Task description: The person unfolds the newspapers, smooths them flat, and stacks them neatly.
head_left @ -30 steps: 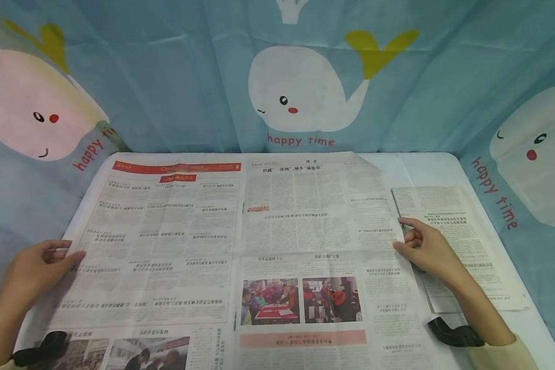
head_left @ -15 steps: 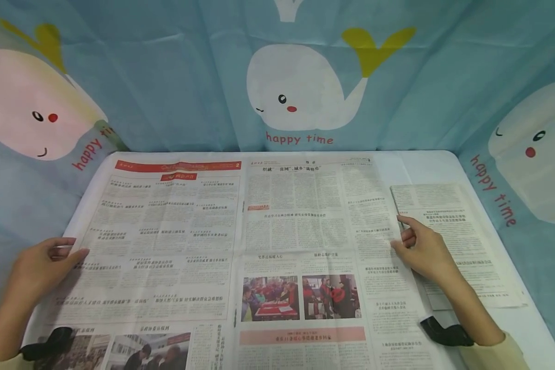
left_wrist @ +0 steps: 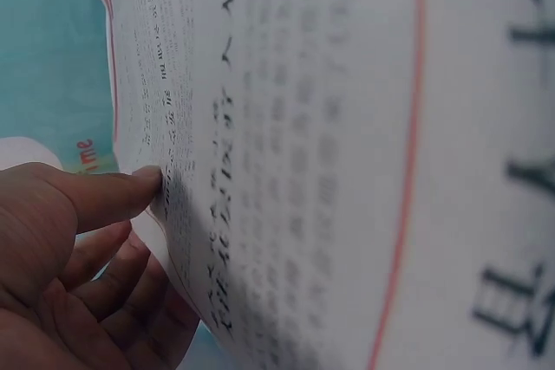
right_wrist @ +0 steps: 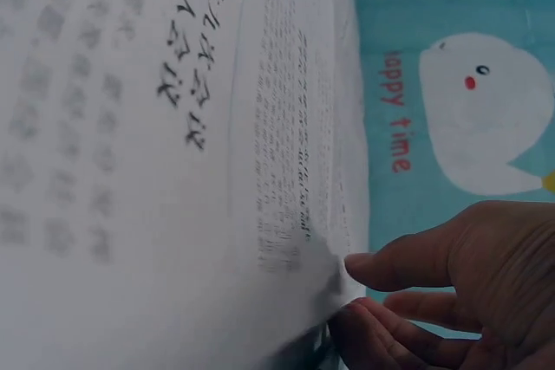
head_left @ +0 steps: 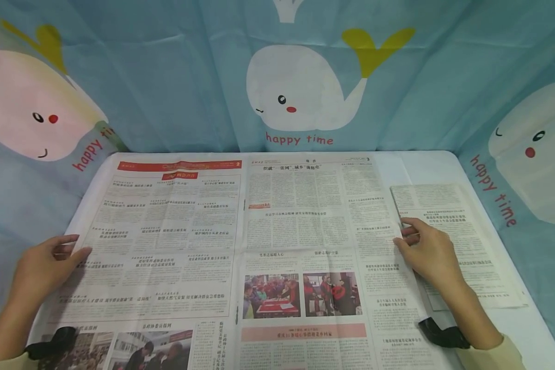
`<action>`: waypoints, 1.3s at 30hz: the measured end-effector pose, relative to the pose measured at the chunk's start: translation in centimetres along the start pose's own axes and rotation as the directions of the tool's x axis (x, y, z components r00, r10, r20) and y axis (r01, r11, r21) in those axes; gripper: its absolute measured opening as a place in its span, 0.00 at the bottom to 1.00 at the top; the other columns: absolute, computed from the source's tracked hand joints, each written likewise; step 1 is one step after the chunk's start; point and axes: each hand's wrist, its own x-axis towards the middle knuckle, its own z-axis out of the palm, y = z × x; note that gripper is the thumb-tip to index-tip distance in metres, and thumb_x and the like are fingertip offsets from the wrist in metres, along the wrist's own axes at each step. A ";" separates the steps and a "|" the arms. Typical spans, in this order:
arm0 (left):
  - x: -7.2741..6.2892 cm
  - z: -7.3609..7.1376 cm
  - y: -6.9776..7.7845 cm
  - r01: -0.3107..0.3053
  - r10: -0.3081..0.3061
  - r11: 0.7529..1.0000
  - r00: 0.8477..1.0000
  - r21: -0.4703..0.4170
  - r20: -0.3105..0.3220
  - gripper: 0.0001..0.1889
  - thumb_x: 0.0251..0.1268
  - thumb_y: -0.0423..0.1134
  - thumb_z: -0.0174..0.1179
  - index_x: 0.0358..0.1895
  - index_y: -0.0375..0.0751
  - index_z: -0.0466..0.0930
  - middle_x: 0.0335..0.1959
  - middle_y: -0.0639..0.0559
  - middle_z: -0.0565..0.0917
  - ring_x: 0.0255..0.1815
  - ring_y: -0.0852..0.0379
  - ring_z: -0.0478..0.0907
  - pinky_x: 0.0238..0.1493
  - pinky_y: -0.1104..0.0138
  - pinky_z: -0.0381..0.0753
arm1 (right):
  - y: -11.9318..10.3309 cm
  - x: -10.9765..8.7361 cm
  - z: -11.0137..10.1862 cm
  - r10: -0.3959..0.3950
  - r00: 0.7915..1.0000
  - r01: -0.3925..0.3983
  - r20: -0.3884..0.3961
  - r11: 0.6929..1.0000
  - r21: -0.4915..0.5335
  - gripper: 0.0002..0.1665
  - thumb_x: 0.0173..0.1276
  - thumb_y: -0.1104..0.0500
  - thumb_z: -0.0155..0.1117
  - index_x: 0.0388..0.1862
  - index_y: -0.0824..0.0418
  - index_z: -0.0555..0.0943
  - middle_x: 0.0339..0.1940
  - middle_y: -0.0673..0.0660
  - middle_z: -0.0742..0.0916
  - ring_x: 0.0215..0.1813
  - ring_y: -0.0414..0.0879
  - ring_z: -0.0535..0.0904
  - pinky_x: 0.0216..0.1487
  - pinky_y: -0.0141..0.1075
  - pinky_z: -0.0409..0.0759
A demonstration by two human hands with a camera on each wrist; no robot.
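Observation:
A newspaper (head_left: 296,231) lies spread wide before me, with a red banner at its top left and several photos lower down. At its left edge my left hand (head_left: 46,270) pinches the paper between thumb and fingers. My right hand (head_left: 432,254) pinches the opposite edge, above a folded newspaper. In the left wrist view the thumb (left_wrist: 117,197) lies on the printed face, fingers behind the sheet. The right wrist view has the thumb (right_wrist: 403,257) at the page's edge, the fingers partly hidden behind it.
The folded newspaper (head_left: 478,257) lies at the right of the white table (head_left: 411,167), partly under my right forearm. A blue curtain (head_left: 180,92) with whale prints surrounds the table's back and sides. A black wrist mount (head_left: 444,334) sits at each wrist.
The newspaper's top right corner, folded or curled a second ago, now lies flat. The left hand has shifted slightly right and up; the right hand has barely moved, and both keep their grip.

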 end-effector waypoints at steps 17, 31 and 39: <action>0.5 0.4 4.9 -0.137 0.138 0.972 0.990 -0.191 -0.006 0.35 0.82 0.49 0.57 0.79 0.27 0.63 0.74 0.17 0.67 0.69 0.15 0.67 0.61 0.28 0.69 | 1.7 1.6 -2.1 0.011 0.998 -0.008 -0.069 0.999 0.043 0.25 0.76 0.56 0.68 0.65 0.70 0.81 0.51 0.75 0.89 0.50 0.70 0.87 0.47 0.56 0.85; -0.1 2.1 12.5 -0.312 0.302 0.885 0.950 -0.346 -0.082 0.31 0.81 0.48 0.60 0.77 0.35 0.69 0.74 0.29 0.75 0.73 0.26 0.71 0.73 0.42 0.73 | 2.7 3.9 -3.2 0.128 0.990 -0.123 -0.067 0.990 0.067 0.30 0.82 0.52 0.60 0.73 0.69 0.75 0.70 0.78 0.77 0.69 0.77 0.73 0.64 0.73 0.70; -1.3 3.0 15.8 -0.341 0.363 0.849 0.932 -0.403 -0.023 0.30 0.80 0.48 0.61 0.77 0.36 0.70 0.74 0.33 0.76 0.74 0.30 0.72 0.70 0.40 0.73 | 5.0 4.0 -3.6 0.218 0.976 -0.218 -0.015 0.976 0.017 0.36 0.82 0.49 0.57 0.78 0.71 0.68 0.73 0.83 0.71 0.71 0.83 0.68 0.64 0.77 0.67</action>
